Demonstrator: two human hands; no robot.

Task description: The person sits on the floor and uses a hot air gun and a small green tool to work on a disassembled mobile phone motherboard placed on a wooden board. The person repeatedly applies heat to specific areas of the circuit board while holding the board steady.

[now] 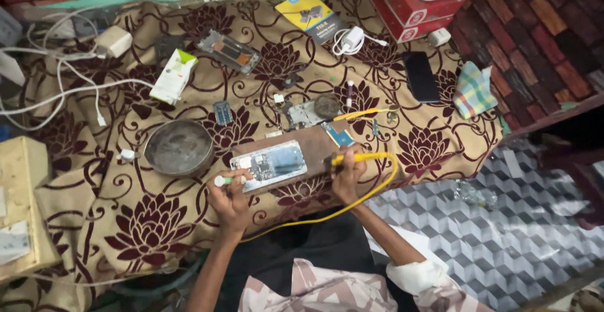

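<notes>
Yellow soldering iron (358, 158) sits in right-hand fingers (345, 175); left-hand fingers (231, 193) pinch a white-green tool (228, 180).

Both forearms reached forward from the bottom of the view, bare on the left and with a pale sleeve pushed up near the elbow on the right. The left hand (229, 193) was curled, fingers closed and knuckles up. The right hand (347, 172) was also closed in a pinching grip, wrist bent slightly inward.
</notes>
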